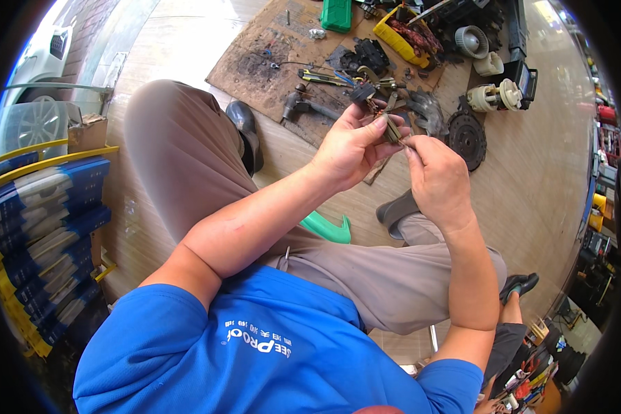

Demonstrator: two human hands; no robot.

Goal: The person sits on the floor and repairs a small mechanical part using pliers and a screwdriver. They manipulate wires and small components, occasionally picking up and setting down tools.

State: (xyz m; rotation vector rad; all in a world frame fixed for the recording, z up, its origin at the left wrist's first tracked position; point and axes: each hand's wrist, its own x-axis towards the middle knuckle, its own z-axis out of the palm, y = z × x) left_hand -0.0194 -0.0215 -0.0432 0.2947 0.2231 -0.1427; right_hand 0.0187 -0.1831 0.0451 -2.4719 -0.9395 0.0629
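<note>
Up over the edge of the cardboard, my left hand (pixel 352 143) is closed around a small dark electrical part (pixel 392 131) with thin wires. A black block-shaped piece (pixel 363 94) sits at the upper end of that part, by my left fingertips. From the right, my right hand (pixel 437 178) pinches at the part's lower end; what lies between its fingertips is too small to make out. Just beyond my hands are a hammer (pixel 298 103), a grey work glove (pixel 428 112) and a yellow-green utility knife (pixel 324 77).
Stained cardboard (pixel 245 65) covers the floor ahead, bearing a yellow container (pixel 397 41) and a green case (pixel 337 15). A black disc (pixel 466 141) and a white cylindrical pump-like part (pixel 493 96) lie rightward. Blue boxes (pixel 48 228) fill a left rack. Another person's shoe (pixel 521 284) shows right.
</note>
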